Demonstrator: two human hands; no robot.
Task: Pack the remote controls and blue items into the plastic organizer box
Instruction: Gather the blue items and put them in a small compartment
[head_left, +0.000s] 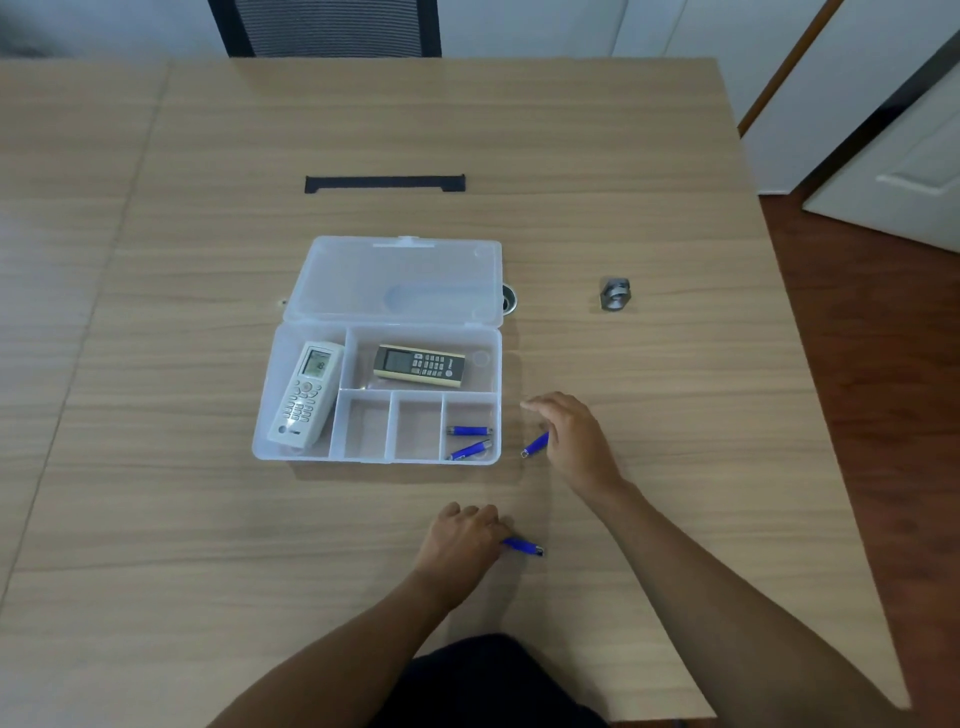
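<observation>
The clear plastic organizer box (291, 457) lies open on the table, lid (395, 278) folded back. A white remote (306, 394) fills its left compartment and a dark remote (418, 366) lies in the upper one. Two blue items (469, 431) (469, 449) rest in the lower right compartment. My right hand (574, 441) is just right of the box, fingers closed on a third blue item (535, 445). Nearer me, my left hand (462, 540) is closed on a fourth blue item (523, 547) lying on the table.
A small metal cylinder (615, 294) stands on the table at the right. Part of a round metal object (510, 300) shows behind the lid. A black cable slot (384, 183) is farther back, a chair (332, 26) beyond. The table's right edge (810, 364) drops to the floor.
</observation>
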